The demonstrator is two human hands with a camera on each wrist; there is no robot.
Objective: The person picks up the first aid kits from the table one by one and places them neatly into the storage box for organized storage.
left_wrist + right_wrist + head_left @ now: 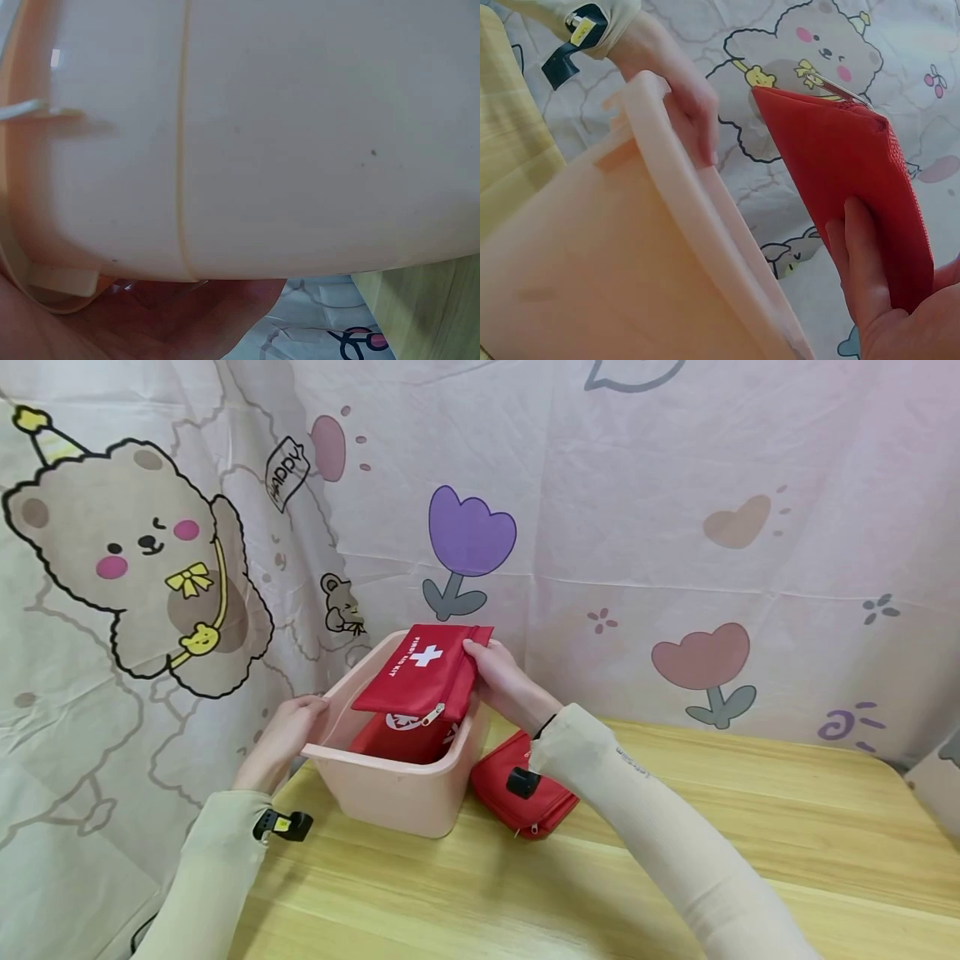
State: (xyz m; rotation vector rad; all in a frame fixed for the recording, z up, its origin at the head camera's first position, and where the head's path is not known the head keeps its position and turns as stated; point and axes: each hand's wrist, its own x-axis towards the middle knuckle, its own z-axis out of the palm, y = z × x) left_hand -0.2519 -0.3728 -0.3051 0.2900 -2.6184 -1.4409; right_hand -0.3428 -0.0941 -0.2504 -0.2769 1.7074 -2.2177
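My right hand (506,675) pinches a red first aid pouch (405,683) by its right edge, thumb on top. The pouch carries a white cross and lettering, and its metal zipper pull hangs at the near corner. It is held over a light pink plastic bin (390,797); in the right wrist view the pouch (832,154) is tilted above the rim, fingers underneath. My left hand (288,727) grips the bin's left rim. Inside the bin lies another red item (401,745) with a white emblem, partly hidden by the held pouch.
A red zippered case (498,785) lies on the wooden table (675,802) just right of the bin, partly covered by my right sleeve. A printed curtain (615,477) with cartoon bears and flowers hangs behind and to the left.
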